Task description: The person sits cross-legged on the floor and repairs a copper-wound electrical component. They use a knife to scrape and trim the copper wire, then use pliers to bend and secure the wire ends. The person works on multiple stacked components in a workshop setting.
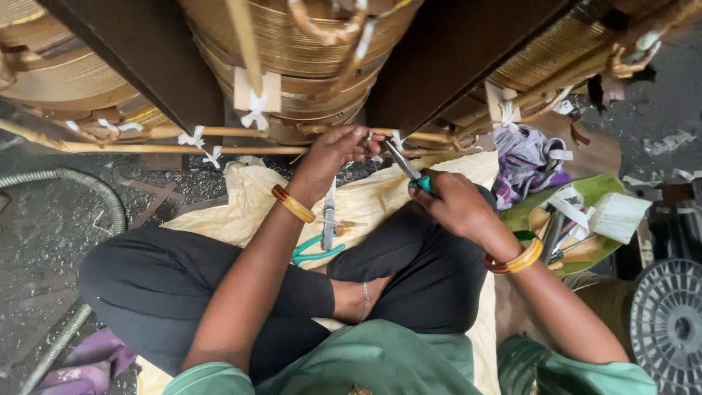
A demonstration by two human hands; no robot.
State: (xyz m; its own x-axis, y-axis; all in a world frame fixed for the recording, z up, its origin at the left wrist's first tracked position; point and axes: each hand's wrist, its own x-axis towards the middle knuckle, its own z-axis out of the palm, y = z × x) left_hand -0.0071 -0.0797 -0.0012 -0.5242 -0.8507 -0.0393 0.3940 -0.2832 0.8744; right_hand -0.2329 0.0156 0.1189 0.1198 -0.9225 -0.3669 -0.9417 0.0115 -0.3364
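I sit cross-legged on a pale yellow cloth (248,201) before a large wound copper coil (292,51). My left hand (333,153) pinches a white tape end at the coil's lower edge, by a paper-wrapped lead (219,133). My right hand (453,201) grips pliers with teal handles (409,172), their jaws pointing up toward the same spot. A second teal-handled tool (316,252) and a metal blade (329,219) lie on the cloth between my knees.
Dark steel frame bars (146,58) cross the coils. A grey flexible hose (88,186) curves at left. At right lie a purple rag (526,164), a green cloth with tools and white tape (585,212), and a round grille (669,322).
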